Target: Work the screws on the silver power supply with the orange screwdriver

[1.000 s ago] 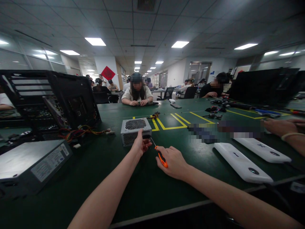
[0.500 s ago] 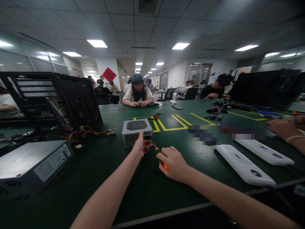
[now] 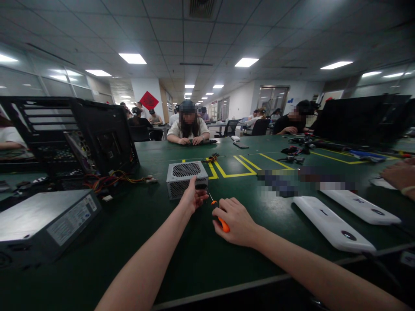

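A grey computer power supply unit [image 3: 181, 190] with a perforated casing stands on the green table in front of me. My left hand [image 3: 193, 198] grips its near right corner, thumb up against the upper edge and fingers curled by the right side. Between thumb and fingers of my right hand [image 3: 235, 220] is an orange and black screwdriver [image 3: 223, 224]. Its thin shaft slants up and left toward the side of the unit beside my left fingers. Whether the tip touches a screw is too small to tell.
At left stand a second power supply [image 3: 48, 216] and an open black computer case [image 3: 106, 138] with loose cables [image 3: 119, 179]. White devices [image 3: 333, 224] lie at right, near another person's hand [image 3: 400, 175]. Across the table sits a person [image 3: 188, 125].
My right fingers have shifted slightly on the screwdriver, and more of its orange handle shows. My left hand stays on the power supply. The other person's hand at right has moved outward.
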A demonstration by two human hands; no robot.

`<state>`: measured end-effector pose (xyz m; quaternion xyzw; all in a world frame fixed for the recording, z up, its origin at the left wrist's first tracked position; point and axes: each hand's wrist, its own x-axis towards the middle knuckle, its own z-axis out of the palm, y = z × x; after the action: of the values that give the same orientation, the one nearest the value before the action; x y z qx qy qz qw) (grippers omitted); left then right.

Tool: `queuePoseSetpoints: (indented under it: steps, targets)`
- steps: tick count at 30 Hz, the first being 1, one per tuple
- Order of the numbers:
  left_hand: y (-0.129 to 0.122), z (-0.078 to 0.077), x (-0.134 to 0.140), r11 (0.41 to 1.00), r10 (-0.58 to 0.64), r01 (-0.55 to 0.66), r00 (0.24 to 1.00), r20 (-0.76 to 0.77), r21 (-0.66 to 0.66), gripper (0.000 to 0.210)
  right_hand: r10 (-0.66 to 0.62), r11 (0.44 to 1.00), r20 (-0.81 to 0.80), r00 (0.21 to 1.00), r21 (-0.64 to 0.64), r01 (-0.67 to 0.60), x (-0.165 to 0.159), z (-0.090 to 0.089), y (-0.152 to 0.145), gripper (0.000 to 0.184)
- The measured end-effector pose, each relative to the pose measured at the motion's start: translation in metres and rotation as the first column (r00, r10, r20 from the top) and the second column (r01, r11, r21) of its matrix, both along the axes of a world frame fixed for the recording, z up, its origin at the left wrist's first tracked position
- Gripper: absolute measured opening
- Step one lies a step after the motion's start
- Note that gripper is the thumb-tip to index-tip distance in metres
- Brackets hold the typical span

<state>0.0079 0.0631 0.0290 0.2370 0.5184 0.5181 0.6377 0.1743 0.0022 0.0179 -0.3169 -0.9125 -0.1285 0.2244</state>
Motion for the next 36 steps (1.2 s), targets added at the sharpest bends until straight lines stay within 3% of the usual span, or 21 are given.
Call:
queuePoseSetpoints:
  steps: [5,9,14,20,26,32,36]
  targets:
    - [0.0005,0.0003,0.0005,1.0,-0.001,0.001,1.0,0.001,-0.002,0.055,-0.032,0.999,-0.043,0.999,-0.034,0.03,-0.0008,-0.0013,-0.0005,0.021]
    - [0.001,-0.0001,0.0009,1.0,-0.003,0.003,1.0,0.003,-0.01,0.056,0.001,0.999,0.053,0.999,0.032,-0.003,-0.0007,-0.0008,-0.0005,0.011]
    - [0.0003,0.0007,0.0013,1.0,-0.001,0.001,1.0,0.008,-0.008,0.056,-0.02,0.997,-0.014,1.0,0.072,0.021,-0.0013,-0.004,0.0022,0.017]
    - [0.0002,0.0005,0.0011,1.0,-0.006,0.006,1.0,0.01,-0.011,0.057,0.001,0.994,0.117,0.993,0.11,-0.014,-0.0006,-0.0015,0.0017,0.012]
    - [0.0022,-0.0011,-0.0007,1.0,-0.015,0.015,1.0,0.016,-0.007,0.057,-0.043,0.998,0.0,0.999,0.048,0.043,-0.0039,-0.0045,0.0026,0.018]
    - [0.0015,-0.0003,-0.004,0.999,-0.041,0.042,0.998,0.038,-0.008,0.057,-0.025,0.998,0.031,0.999,0.054,0.024,-0.0032,-0.0034,0.0015,0.011]
    - [0.0011,0.0003,-0.0048,0.999,-0.048,0.049,0.998,0.044,-0.014,0.057,-0.049,0.999,-0.004,0.999,0.011,0.049,-0.0041,-0.0024,-0.0003,0.023]
